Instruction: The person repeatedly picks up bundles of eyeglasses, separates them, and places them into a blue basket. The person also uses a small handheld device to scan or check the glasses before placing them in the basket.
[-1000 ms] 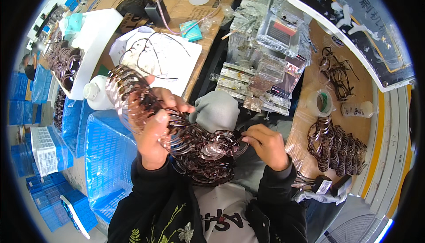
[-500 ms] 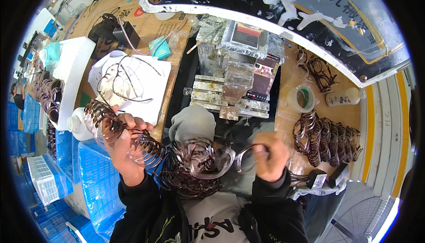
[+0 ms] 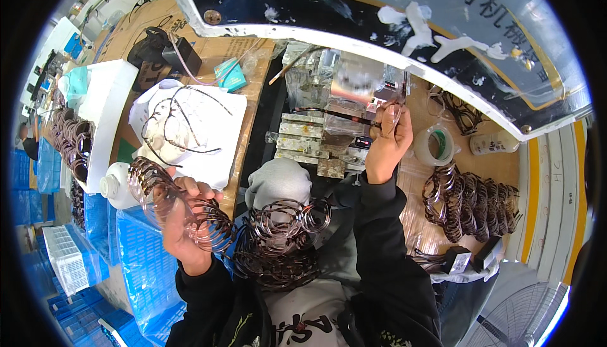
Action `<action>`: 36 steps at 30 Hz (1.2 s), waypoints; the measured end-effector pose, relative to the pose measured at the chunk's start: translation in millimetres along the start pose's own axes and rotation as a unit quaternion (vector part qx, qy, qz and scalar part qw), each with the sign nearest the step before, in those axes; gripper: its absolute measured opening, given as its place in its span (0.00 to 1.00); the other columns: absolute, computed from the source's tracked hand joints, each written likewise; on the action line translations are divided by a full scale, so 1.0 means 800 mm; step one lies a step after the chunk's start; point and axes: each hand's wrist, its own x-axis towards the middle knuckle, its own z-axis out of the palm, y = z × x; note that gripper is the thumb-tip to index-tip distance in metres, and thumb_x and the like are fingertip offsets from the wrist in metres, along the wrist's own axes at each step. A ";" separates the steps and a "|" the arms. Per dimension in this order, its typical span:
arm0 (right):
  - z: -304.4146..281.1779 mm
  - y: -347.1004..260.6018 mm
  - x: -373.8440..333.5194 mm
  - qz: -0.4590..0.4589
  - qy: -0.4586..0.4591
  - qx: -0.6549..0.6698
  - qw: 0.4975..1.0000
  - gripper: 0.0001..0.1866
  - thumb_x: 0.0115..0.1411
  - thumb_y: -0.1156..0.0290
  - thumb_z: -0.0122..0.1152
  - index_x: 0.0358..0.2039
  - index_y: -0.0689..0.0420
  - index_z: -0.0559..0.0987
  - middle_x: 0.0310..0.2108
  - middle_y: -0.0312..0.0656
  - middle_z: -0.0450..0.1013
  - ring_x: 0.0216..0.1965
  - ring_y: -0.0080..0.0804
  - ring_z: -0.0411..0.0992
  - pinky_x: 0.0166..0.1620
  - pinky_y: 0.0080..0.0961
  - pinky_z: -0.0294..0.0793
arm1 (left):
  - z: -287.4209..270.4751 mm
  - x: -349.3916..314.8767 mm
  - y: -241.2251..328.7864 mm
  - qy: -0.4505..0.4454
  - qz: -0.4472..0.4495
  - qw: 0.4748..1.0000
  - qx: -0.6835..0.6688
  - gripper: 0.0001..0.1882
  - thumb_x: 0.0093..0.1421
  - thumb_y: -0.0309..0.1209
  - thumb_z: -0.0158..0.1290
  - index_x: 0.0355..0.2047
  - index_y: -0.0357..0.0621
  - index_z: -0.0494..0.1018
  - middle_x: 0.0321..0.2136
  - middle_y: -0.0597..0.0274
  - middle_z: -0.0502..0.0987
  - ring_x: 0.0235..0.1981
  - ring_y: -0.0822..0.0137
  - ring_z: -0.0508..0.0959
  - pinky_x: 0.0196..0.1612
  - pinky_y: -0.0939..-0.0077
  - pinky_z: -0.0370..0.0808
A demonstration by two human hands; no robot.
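My left hand (image 3: 190, 211) is closed around a row of nested tortoiseshell eyeglass frames (image 3: 152, 186), which runs down toward my lap. On my lap rests a heap of similar brown frames (image 3: 278, 258), just below a grey rounded cloth-covered shape (image 3: 278, 182). Reaching forward, my right hand (image 3: 391, 138) pinches a single eyeglass frame (image 3: 338, 114), seen nearly edge-on and stretching left from the fingers. That frame is over the metal fixture blocks (image 3: 303, 137) of a machine; whether it touches them I cannot tell. A phone beneath my right hand is mostly hidden.
The machine's large dark panel (image 3: 354, 12) overhangs the far side. Right of the fixture are a tape roll (image 3: 435, 145), a white bottle (image 3: 493, 143) and stacked eyeglass frames (image 3: 471, 205). Glasses (image 3: 174, 126) lie on white paper at left, near a white jug (image 3: 117, 186) and blue crates (image 3: 148, 258).
My right hand has moved forward from beside the lap heap to above the fixture, carrying one eyeglass frame. My left hand still grips its row of frames. The view has shifted slightly.
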 end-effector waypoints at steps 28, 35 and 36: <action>0.037 -0.091 -0.179 -0.415 -0.244 -0.270 0.834 0.29 0.39 0.91 0.51 0.45 0.57 0.73 0.24 0.43 0.67 0.15 0.33 0.63 0.17 0.22 0.64 | 0.039 -0.023 0.015 -0.068 -0.103 0.991 -0.051 0.49 0.52 0.70 0.33 0.50 0.29 0.60 0.34 0.49 0.74 0.32 0.65 0.76 0.37 0.72 0.75; 0.052 -0.085 -0.218 -0.331 -0.226 -0.270 0.875 0.22 0.49 0.89 0.52 0.47 0.59 0.70 0.22 0.47 0.68 0.17 0.33 0.64 0.20 0.23 0.65 | 0.050 -0.043 0.021 -0.137 0.046 0.982 -0.120 0.53 0.38 0.43 0.70 0.57 0.32 0.52 0.45 0.52 0.70 0.44 0.68 0.72 0.47 0.75 0.71; 0.055 -0.083 -0.222 -0.310 -0.244 -0.257 0.882 0.20 0.51 0.86 0.53 0.47 0.60 0.69 0.23 0.47 0.68 0.18 0.34 0.65 0.21 0.25 0.66 | 0.052 -0.044 0.024 -0.159 0.079 0.980 -0.084 0.50 0.39 0.36 0.69 0.58 0.33 0.51 0.45 0.55 0.70 0.44 0.69 0.72 0.46 0.76 0.70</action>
